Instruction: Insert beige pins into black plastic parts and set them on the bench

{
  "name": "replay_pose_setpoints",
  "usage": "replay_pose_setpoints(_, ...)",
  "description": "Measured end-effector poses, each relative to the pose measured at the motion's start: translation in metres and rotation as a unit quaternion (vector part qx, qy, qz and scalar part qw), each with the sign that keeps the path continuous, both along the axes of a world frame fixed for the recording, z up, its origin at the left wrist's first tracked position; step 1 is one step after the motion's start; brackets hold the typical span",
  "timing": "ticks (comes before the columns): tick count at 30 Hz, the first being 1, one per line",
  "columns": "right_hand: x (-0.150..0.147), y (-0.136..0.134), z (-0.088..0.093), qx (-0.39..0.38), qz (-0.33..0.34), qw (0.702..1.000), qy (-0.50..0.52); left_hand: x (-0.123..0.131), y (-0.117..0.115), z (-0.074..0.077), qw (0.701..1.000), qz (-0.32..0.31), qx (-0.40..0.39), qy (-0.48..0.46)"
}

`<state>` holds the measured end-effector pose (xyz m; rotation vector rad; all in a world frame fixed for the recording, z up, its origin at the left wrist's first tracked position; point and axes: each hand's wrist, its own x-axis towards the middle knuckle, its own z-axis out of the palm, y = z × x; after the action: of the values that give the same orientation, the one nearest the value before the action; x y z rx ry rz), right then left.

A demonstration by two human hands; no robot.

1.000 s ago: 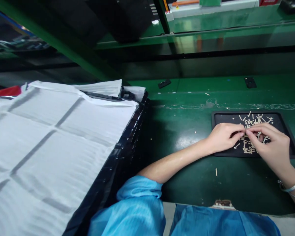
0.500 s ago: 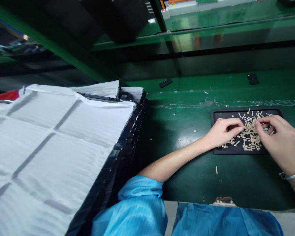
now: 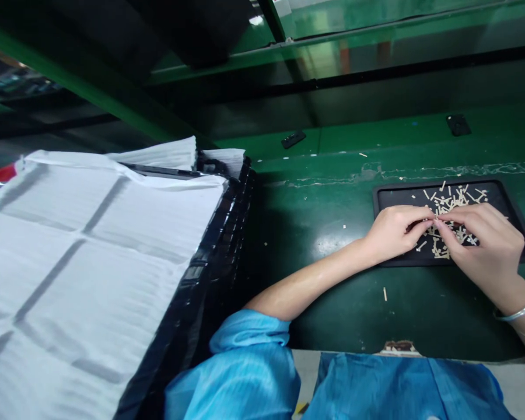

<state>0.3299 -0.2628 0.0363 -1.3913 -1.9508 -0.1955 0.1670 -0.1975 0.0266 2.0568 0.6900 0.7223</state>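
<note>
A shallow black tray (image 3: 514, 204) lies on the green bench, with many small pale strips (image 3: 457, 201) scattered in a loose heap inside. Above its near left part, my left hand (image 3: 398, 233) is closed in a pinch, thumb against forefinger. From the other side my right hand (image 3: 485, 242), also pinching, meets it so that the fingertips of both touch or nearly touch. Whatever sits between the fingertips is too small and too covered to make out. The strips directly beneath the hands are partly hidden.
Left of me stands a tall stack of black trays (image 3: 221, 233) topped with a white padded sheet (image 3: 114, 256). Two small black parts, one left (image 3: 293, 139) and one right (image 3: 458, 124), lie along the bench's back. A loose strip (image 3: 385, 293) rests near the front edge.
My right hand has moved left, bringing its fingertips to those of my left hand. The left hand keeps its pinch. The whole view has shifted slightly.
</note>
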Motion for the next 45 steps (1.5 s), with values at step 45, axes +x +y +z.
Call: replay_pose_setpoints(45,-0.007,-0.002,0.003,0.013,0.099,0.994,0.045,-0.011,0.026,0.009,0.816,-0.245,-0.506,-0.134)
